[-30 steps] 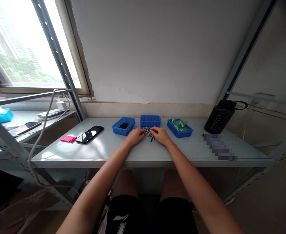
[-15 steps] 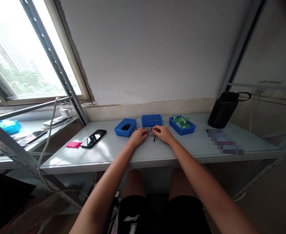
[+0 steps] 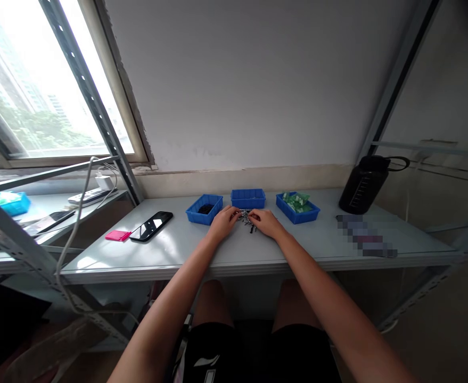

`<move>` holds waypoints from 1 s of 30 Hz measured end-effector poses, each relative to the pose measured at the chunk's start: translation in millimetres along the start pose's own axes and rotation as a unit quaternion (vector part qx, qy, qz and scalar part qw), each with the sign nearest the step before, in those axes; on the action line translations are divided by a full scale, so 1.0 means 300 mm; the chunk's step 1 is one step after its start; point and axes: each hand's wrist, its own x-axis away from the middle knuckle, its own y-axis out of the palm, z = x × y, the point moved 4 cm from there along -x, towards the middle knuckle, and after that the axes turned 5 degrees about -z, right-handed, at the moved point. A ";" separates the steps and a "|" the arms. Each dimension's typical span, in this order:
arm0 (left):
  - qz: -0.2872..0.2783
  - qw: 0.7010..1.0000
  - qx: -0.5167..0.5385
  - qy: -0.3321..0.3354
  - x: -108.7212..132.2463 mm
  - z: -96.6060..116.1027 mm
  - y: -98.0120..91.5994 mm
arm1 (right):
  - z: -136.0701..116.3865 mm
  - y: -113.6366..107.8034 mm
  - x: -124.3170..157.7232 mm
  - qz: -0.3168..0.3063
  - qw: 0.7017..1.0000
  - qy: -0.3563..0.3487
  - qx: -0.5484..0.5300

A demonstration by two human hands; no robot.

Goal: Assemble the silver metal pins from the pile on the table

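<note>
A small pile of silver screw-like pieces [image 3: 245, 217] lies on the grey table between my hands, with a few dark pieces at its near side. My left hand [image 3: 224, 220] rests at the pile's left edge, fingers curled and pressed together at the tips. From the right, my right hand [image 3: 266, 221] reaches into the pile with thumb and fingers in a pinch. Whatever either hand pinches is too small to make out. Just behind the pile stands a blue bin [image 3: 248, 199] whose contents hardly show.
Left of the pile, another blue bin [image 3: 204, 209] holds black pieces. A third bin [image 3: 297, 215], at right, contains green packets [image 3: 297, 201]. Farther out are a phone [image 3: 152, 226], a pink item [image 3: 117, 235], a black bottle [image 3: 363, 184] and a blurred-out flat object [image 3: 365, 235].
My left hand has shifted slightly up along the pile, its fingertips more raised. My right hand remains at the pile's right side. The view has tilted a little.
</note>
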 end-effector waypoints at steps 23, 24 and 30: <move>-0.087 0.996 -0.017 -0.011 -0.001 -0.029 0.044 | -0.012 -0.009 0.003 0.036 0.998 0.000 -0.043; -0.090 0.996 -0.018 -0.012 0.000 -0.030 0.046 | -0.014 -0.006 0.003 0.034 0.998 -0.001 -0.043; -0.082 0.996 -0.019 -0.014 0.000 -0.022 0.037 | -0.006 -0.004 0.000 0.029 0.999 0.006 -0.034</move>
